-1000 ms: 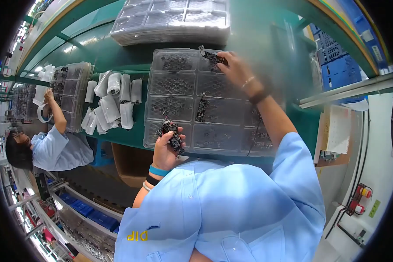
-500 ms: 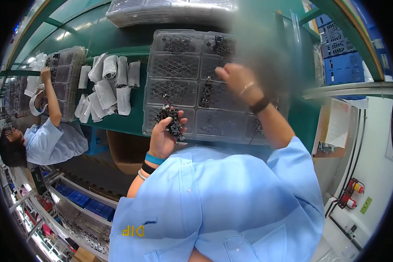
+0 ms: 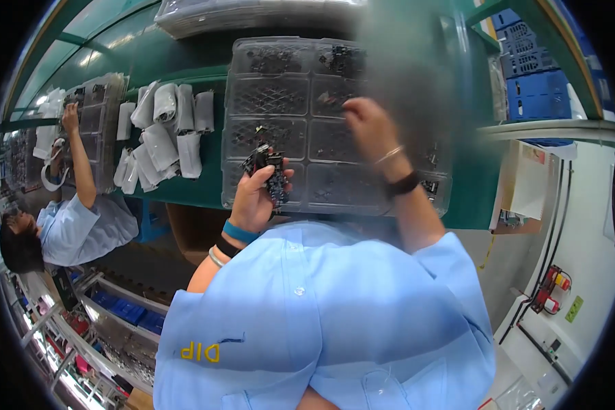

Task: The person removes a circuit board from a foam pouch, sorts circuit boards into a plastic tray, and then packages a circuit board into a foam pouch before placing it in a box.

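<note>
My left hand is closed around a small bunch of dark circuit boards, over the near-left part of a clear plastic compartment tray. Above the tray's right-hand column hovers my right hand, fingertips pinched together and partly blurred. Whatever those fingers hold, if anything, does not show. Just left of them is a small smeared reddish and white thing, too blurred to name. Dark boards lie in a far compartment of the tray.
White wrapped bundles lie left of the tray on the green bench. More clear trays are stacked behind. A co-worker reaches over another tray at far left. Blue crates stand at right. A grey blur covers the upper right.
The board that lay in the tray's middle compartment is no longer there. My right hand has shifted slightly, and the left still grips its boards. The whole view has moved a little.
</note>
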`<state>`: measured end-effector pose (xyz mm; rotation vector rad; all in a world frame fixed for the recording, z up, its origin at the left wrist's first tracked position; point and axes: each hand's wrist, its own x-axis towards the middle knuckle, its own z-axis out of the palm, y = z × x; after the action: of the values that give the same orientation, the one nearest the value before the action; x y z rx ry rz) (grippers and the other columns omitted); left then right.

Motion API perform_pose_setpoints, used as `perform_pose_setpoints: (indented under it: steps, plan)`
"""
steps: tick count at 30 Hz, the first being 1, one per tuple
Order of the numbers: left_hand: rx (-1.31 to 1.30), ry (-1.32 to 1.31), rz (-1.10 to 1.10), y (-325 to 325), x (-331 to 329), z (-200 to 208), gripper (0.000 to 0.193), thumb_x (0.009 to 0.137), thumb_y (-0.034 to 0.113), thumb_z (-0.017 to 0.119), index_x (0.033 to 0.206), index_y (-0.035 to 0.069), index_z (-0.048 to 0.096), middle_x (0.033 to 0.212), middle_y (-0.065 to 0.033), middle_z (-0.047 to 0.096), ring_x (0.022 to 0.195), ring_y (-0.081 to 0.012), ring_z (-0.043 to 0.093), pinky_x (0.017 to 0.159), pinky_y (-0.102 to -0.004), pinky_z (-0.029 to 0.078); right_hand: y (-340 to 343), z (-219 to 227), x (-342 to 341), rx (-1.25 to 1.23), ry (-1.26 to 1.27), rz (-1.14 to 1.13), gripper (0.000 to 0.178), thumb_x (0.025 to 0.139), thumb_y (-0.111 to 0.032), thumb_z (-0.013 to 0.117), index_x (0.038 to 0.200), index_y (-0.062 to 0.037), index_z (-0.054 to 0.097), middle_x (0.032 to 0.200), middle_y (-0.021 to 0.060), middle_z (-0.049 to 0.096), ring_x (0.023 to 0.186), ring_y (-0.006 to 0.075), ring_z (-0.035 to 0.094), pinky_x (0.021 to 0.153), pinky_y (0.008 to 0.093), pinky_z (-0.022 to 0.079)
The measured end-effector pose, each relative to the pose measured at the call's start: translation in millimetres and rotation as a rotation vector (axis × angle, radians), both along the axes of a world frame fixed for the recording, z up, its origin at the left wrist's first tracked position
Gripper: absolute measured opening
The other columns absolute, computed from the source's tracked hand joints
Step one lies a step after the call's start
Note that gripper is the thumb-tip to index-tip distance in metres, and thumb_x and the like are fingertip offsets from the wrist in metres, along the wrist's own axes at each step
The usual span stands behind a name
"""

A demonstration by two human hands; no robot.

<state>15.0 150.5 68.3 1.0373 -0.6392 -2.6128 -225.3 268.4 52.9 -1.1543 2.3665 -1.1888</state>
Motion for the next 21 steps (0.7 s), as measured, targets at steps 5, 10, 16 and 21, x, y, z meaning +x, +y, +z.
perform_pose_setpoints:
  steps: [5, 10, 16, 21]
  plan:
    - [-0.004, -0.033, -0.023, 3.2, -11.5, 3.0, 0.032, 0.087, 0.011, 0.062, 0.117, 0.008, 0.053, 0.103, -0.0087, 0.062, 0.095, -0.0237, 0.062, 0.077, -0.0370, 0.052, -6.1, -16.4, -57.9, 0.142, 0.242, 0.138, 0.017, 0.083, -0.018, 0.064, 0.097, -0.0087, 0.066, 0.090, 0.0104, 0.064, 0.082, 0.0307, 0.063, 0.072, 0.0380, 0.051]
    - [-0.024, -0.021, -0.025, 5.5, -7.7, 5.6, 0.029, 0.087, 0.011, 0.063, 0.114, 0.007, 0.054, 0.102, -0.0079, 0.062, 0.094, -0.0224, 0.062, 0.078, -0.0370, 0.052, -8.8, 15.4, -11.8, 0.076, 0.186, 0.061, 0.023, 0.086, -0.021, 0.064, 0.103, -0.0063, 0.064, 0.094, 0.0107, 0.064, 0.085, 0.0243, 0.063, 0.074, 0.0346, 0.051]
    - [-0.041, 0.023, -0.066, 20.3, -20.2, 7.0, 0.026, 0.088, 0.010, 0.061, 0.113, 0.008, 0.055, 0.100, -0.0076, 0.063, 0.092, -0.0210, 0.062, 0.078, -0.0370, 0.052, 8.0, 15.2, 79.5, -0.052, -0.574, 0.278, 0.027, 0.087, -0.017, 0.067, 0.109, -0.0031, 0.060, 0.093, 0.0047, 0.063, 0.082, 0.0121, 0.061, 0.071, 0.0242, 0.050]
    - [-0.054, -0.005, 0.099, 6.7, -10.7, 0.8, 0.023, 0.090, 0.012, 0.058, 0.112, 0.006, 0.055, 0.099, -0.0071, 0.063, 0.091, -0.0207, 0.062, 0.079, -0.0373, 0.052, 34.2, 15.8, 78.6, -0.238, -0.925, 0.032, 0.025, 0.088, -0.017, 0.066, 0.108, -0.0043, 0.058, 0.093, 0.0033, 0.062, 0.078, 0.0102, 0.061, 0.066, 0.0224, 0.049]
